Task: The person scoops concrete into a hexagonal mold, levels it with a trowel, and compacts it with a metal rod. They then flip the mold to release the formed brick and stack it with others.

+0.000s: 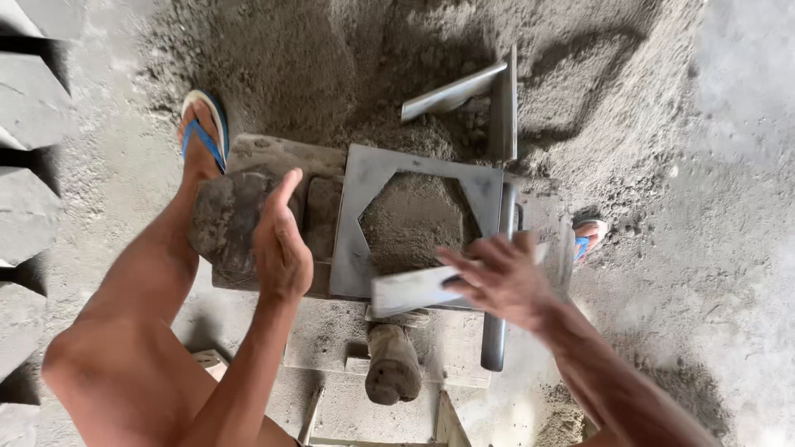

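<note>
The right hand (501, 277) held a flat grey scraper (414, 290) over the near edge of the metal mold (352, 248), which was full of sand (410, 219). The left hand (281, 240) was open and empty, just left of the mold.

Bare concrete floor (729, 248), grey, dusted with loose grit and small crumbs. Large heap of dark grey sand mix (373, 74) across the upper middle, spilling outward at the edges. Row of grey cast blocks (25, 207) along the left border, separated by dark shadowed gaps. Daylight from the right side, brightest at the upper right corner; soft shadows across the heap. No walls, windows or furniture in view.
</note>
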